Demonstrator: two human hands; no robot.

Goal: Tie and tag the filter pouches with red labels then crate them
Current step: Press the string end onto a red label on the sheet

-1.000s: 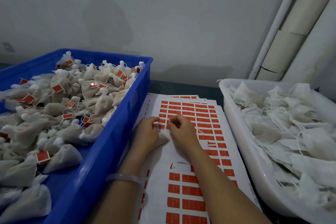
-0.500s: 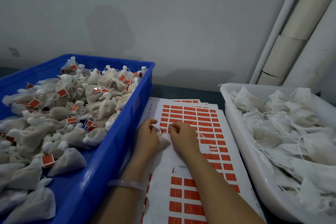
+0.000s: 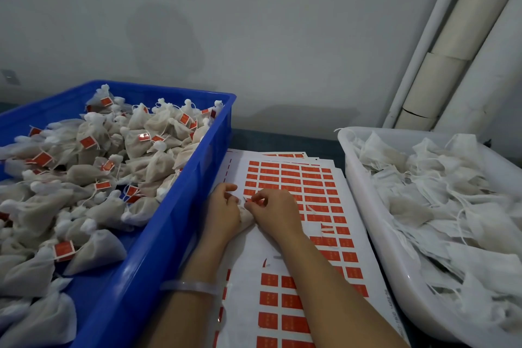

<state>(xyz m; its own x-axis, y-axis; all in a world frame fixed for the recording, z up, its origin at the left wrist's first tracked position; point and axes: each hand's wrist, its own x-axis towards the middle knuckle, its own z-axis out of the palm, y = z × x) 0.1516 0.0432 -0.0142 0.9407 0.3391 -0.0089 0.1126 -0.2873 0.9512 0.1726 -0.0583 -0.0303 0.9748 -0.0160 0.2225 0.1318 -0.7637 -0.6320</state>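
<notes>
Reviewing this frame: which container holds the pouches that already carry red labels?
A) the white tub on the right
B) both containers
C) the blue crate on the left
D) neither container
C: the tied pouches bearing red labels lie piled in the blue crate, while the loose pouches in the white tub show no red labels.

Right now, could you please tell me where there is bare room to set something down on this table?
Bare: the dark table strip behind the label sheets, between the blue crate and the white tub. Crowded: left hand and right hand grip a pouch mid-sheet; both bins are heaped. The peeled white patch nearer than them is free but tight.
</notes>
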